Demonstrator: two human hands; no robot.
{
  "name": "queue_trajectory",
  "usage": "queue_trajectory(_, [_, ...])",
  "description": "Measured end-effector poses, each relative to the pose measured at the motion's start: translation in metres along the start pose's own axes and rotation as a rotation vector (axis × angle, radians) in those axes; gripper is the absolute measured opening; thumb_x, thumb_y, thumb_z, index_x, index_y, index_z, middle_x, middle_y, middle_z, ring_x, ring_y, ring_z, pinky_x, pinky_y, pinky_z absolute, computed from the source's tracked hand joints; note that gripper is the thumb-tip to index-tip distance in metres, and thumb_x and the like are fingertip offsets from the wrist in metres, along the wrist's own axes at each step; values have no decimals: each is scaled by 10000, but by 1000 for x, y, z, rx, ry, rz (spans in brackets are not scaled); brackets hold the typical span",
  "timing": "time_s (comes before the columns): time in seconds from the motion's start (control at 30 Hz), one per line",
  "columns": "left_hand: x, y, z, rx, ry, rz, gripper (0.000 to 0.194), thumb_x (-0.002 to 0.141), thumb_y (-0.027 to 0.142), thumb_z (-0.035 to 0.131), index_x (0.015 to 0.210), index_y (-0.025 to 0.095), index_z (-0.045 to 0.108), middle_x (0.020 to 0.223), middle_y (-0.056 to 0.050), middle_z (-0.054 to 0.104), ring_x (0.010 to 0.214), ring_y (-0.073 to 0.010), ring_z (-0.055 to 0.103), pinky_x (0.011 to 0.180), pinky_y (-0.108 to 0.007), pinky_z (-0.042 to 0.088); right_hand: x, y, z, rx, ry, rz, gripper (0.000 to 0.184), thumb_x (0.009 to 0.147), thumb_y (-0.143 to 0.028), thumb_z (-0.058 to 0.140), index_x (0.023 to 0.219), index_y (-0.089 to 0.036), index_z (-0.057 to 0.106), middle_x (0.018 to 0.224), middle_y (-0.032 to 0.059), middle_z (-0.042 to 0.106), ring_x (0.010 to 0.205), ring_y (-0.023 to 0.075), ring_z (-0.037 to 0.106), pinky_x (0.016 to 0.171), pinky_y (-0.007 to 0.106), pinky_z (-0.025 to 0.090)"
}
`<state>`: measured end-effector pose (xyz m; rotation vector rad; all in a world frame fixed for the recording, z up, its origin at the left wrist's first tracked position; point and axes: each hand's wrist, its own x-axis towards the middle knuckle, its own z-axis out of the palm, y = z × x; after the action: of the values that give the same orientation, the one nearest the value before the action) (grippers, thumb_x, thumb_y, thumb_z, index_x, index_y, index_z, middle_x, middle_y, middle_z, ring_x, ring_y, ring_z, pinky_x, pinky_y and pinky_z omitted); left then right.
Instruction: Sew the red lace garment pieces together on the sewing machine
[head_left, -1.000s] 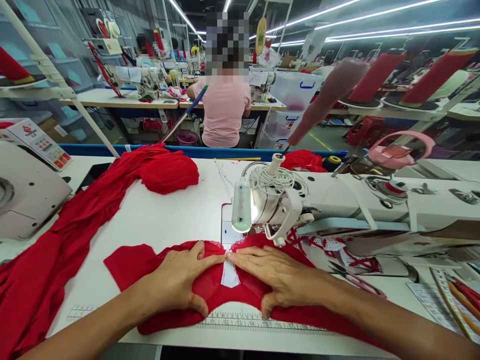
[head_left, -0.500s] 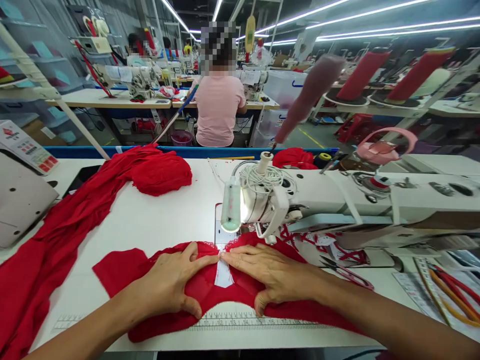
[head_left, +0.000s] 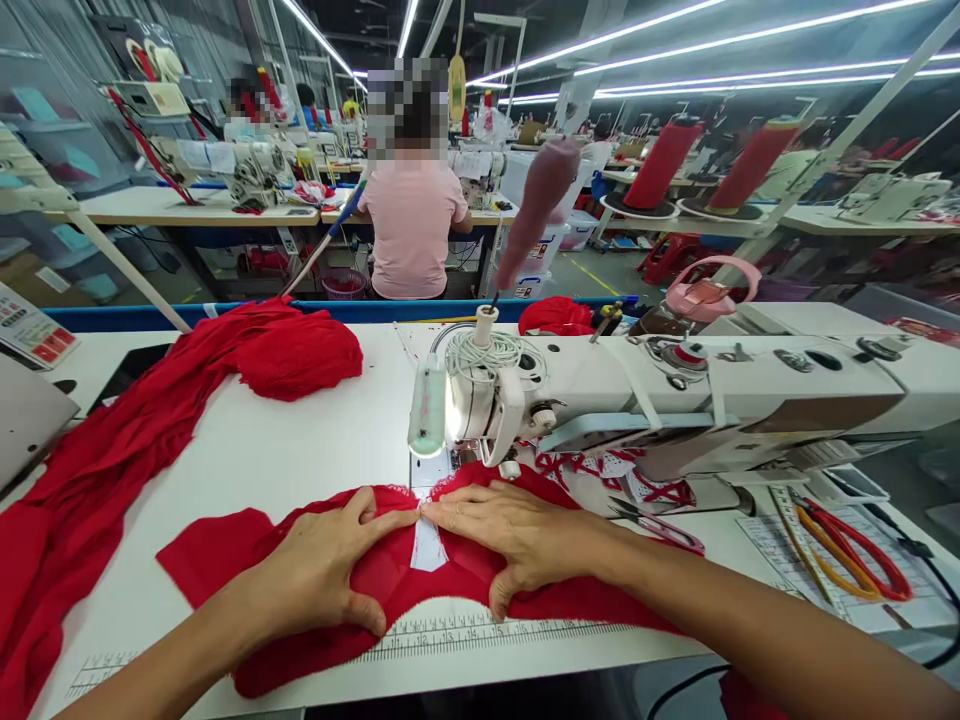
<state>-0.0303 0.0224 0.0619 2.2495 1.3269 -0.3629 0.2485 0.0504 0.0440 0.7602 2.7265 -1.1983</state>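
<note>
Fingers spread, left hand and right hand lie on the red fabric, index tips nearly meeting. Uneven pressure between them could skew its lace edge; sliding forward could bring fingertips under the sewing machine just beyond. Scissors lying open-bladed right of the right hand could snag shifting cloth.

Pink-shirted person near purple basket

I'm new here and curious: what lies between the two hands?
In the head view, a white patch bordered by red fabric lies between the left hand and right hand.
</note>
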Motion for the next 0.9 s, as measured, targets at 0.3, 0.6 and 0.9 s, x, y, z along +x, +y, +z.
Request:
queue_trajectory(0.3, [-6,6,-7,-1,13,10,998,655,569,848,1516,488,349,1173,-53,531,947,-301,598,772,-366,457,-2,-9,0,-62,19,35,1108,734,-568,833,1606,-264,219,1620,118,327,1485,341,270,1196,522,162])
queue_trajectory(0.6, [-7,2,-3,-24,35,39,961,674,629,803,1513,485,358,1209,-60,525,972,-315,602,805,-382,466,0,-6,4,-108,27,47,1144,698,-475,881,1605,-278,212,1619,122,324,1478,367,283,1187,575,169])
queue_trajectory(0.9, [-7,6,-6,13,4,27,991,669,620,830,1517,494,333,1208,-59,514,1001,-304,592,848,-404,479,1,-5,3,-77,-11,66,1136,719,-531,850,1608,-306,180,1639,105,282,1490,379,244,1175,619,153])
